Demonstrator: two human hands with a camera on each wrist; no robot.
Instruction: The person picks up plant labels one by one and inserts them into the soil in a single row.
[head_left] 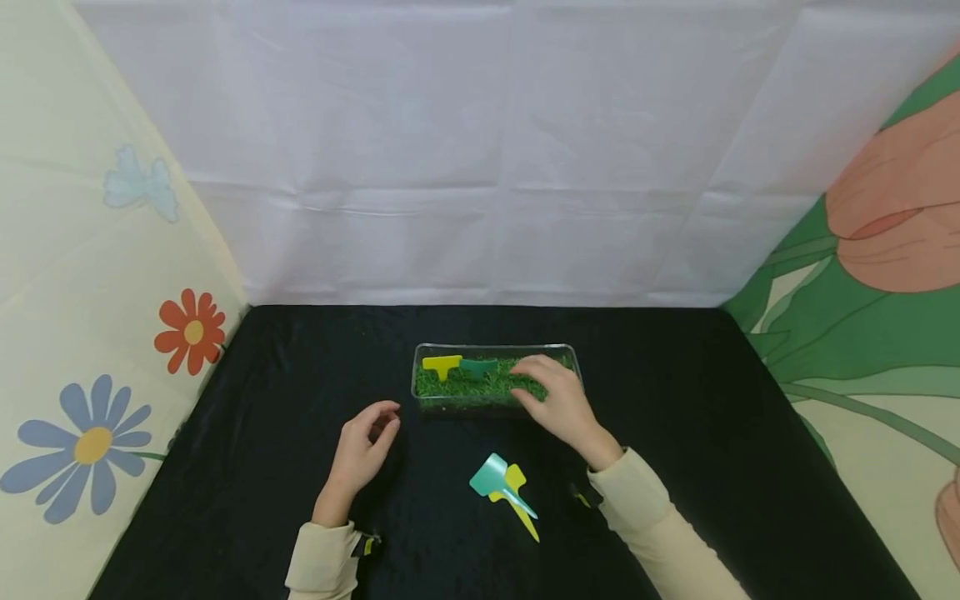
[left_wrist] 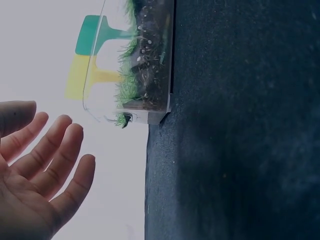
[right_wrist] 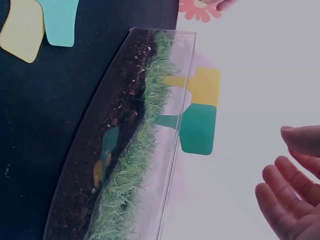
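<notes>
A clear plastic planter box (head_left: 495,407) holds dark soil and short green grass (left_wrist: 129,85). Two T-shaped plant labels stand upright in the grass toward its left: a yellow label (head_left: 442,364) and, beside it, a green label (head_left: 478,367). My right hand (head_left: 553,397) is over the right part of the box, fingers loosely bent with nothing between them. Left of the box's front corner hovers my left hand (head_left: 365,446), its fingers relaxed and holding nothing. In the left wrist view, the left hand's fingers (left_wrist: 65,165) are spread apart.
In front of the box, a teal label (head_left: 491,475) lies across yellow labels (head_left: 525,518) on the black tablecloth (head_left: 300,375). A white cloth backdrop (head_left: 480,208) rises behind the table. Floral cloths (head_left: 90,446) hang at both sides.
</notes>
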